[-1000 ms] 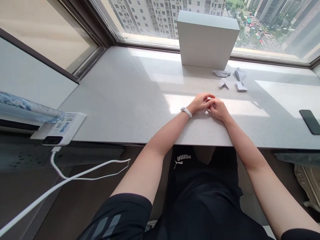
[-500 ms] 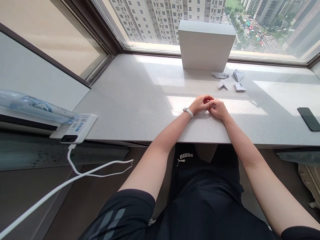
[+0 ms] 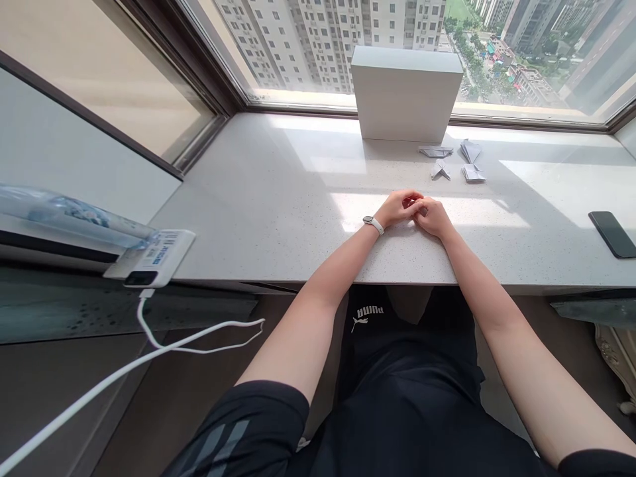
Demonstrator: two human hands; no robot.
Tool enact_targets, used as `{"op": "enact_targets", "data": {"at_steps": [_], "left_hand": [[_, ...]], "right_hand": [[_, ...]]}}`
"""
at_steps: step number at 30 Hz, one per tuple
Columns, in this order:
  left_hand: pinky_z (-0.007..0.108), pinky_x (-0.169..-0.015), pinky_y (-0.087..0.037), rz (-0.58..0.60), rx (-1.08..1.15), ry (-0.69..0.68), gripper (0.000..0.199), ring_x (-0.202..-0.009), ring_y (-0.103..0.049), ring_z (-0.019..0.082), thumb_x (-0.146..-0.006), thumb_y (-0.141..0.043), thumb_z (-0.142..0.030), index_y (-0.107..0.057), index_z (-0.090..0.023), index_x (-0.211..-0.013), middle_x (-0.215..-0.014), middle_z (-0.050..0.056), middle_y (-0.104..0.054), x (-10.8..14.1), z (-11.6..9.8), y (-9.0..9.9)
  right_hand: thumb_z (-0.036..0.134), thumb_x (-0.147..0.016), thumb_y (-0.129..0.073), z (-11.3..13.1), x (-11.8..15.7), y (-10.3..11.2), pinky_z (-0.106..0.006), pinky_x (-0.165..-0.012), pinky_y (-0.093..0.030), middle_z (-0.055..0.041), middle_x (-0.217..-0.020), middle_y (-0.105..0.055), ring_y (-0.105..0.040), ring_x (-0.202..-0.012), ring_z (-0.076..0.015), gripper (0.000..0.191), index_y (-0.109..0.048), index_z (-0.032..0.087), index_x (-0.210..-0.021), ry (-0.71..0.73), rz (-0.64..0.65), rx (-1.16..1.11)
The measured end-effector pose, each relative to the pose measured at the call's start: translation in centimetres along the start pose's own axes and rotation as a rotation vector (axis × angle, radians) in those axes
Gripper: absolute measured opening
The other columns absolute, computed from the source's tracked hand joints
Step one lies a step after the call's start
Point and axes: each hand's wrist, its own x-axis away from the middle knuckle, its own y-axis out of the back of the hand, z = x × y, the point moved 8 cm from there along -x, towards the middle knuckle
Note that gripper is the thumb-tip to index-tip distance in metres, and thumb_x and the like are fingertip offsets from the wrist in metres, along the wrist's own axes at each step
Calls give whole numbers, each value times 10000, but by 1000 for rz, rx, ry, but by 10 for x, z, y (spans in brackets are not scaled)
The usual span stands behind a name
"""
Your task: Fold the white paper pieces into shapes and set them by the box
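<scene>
My left hand (image 3: 397, 207), with a white-banded watch (image 3: 373, 224) at its wrist, meets my right hand (image 3: 433, 217) over the sunlit counter (image 3: 263, 218). Fingers of both hands are curled and pressed together at the tips. Whatever lies between them is hidden by the fingers. Just beyond the hands are several folded paper pieces: a flat boat-like one (image 3: 436, 152), a small pointed one (image 3: 440, 170), a fan-shaped one (image 3: 470, 151) and a squarish one (image 3: 474, 174).
A white box (image 3: 405, 99) stands upright against the window behind the papers. At the right lies a dark phone (image 3: 613, 234). On the left corner sits a white power bank (image 3: 159, 258) with a white cable (image 3: 119, 374) running from it, near a plastic-wrapped roll (image 3: 74, 212).
The whole view has shifted very slightly. My hands stay together in nearly the same place, with only a tiny movement of the fingers; the papers have not moved.
</scene>
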Motion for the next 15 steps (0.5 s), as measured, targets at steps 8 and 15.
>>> {"op": "enact_targets", "data": {"at_steps": [8, 15], "left_hand": [[396, -1044, -697, 1, 9, 40, 302, -1118, -887, 251, -1148, -805, -408, -901, -174, -1314, -1256, 130, -964, -1, 0, 0], [407, -1029, -706, 19, -16, 77, 322, -1122, -885, 265, -1153, -796, -428, -902, -182, -1332, -1277, 135, -963, 4, -4, 0]], "right_hand": [[208, -991, -740, 0, 0, 2, -479, -936, -684, -99, -1028, -937, -863, -989, -335, 166, -898, 250, -959, -8, -31, -16], [213, -983, -733, 2, 7, 1, -477, -925, -692, -93, -1037, -944, -875, -982, -326, 158, -882, 263, -965, -27, -51, -35]]}}
